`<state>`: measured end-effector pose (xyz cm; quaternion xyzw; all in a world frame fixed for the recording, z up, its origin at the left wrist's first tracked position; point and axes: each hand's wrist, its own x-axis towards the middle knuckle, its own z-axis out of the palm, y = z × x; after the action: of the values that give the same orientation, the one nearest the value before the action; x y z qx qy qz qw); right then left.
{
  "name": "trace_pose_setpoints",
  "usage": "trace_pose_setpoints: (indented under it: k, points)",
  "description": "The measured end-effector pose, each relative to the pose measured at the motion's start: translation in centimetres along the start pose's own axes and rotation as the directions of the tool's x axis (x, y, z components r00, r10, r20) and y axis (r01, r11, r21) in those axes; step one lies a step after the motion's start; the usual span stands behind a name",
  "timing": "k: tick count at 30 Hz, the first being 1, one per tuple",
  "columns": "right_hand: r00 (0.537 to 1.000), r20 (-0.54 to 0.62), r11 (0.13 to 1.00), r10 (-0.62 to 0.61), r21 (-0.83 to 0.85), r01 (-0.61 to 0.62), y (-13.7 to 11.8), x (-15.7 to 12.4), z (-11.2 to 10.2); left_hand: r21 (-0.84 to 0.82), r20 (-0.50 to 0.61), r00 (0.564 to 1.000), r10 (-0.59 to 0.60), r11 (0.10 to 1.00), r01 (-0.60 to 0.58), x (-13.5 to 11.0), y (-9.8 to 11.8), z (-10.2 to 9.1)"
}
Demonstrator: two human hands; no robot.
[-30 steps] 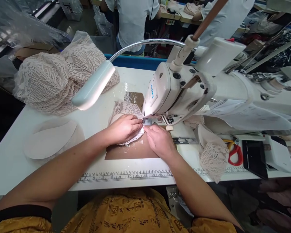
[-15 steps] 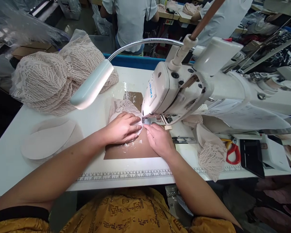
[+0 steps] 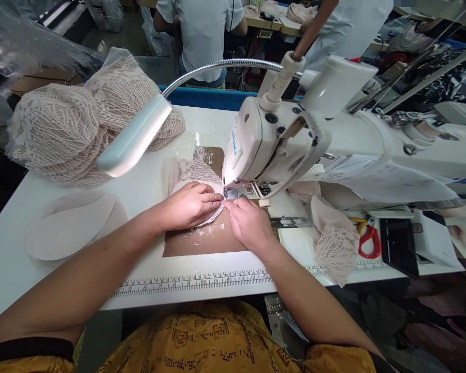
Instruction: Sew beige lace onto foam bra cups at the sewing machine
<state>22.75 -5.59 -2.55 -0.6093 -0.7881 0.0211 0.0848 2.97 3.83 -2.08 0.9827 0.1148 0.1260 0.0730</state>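
A pale lace piece (image 3: 190, 173) lies on the brown patch of the table, its edge under the presser foot of a white sewing machine (image 3: 279, 142). My left hand (image 3: 192, 206) rests on top of the lace, fingers together and pressing it down beside the needle. Just right of it, my right hand (image 3: 248, 223) pinches the lace edge in front of the foot. The fingertips of both hands nearly meet at the needle.
A heap of lace pieces (image 3: 73, 119) sits at the back left, flat oval pads (image 3: 68, 230) at the front left. A gooseneck lamp (image 3: 134, 137) hangs over the table. Snips (image 3: 289, 221), red scissors (image 3: 368, 241), a dark phone (image 3: 398, 246) and hanging lace (image 3: 332, 248) lie right. Other people sit behind.
Both hands have slid the lace a little further under the foot; my left hand's fingers have drawn closer together. The view has drifted slightly.
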Motion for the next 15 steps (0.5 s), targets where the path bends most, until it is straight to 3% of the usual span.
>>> trace_pose_setpoints:
  k: [5,15]
  points:
    - [0.999,-0.01,0.999,0.034,-0.008,-0.034,-0.1,0.2,0.1,0.023,-0.002,0.996,-0.087,0.996,0.087,0.2,0.8,0.1]
    - [0.999,-0.013,0.999,0.043,-0.02,-0.043,0.0,0.2,0.2,0.051,-0.03,0.991,-0.134,0.989,0.136,0.5,1.5,0.2]
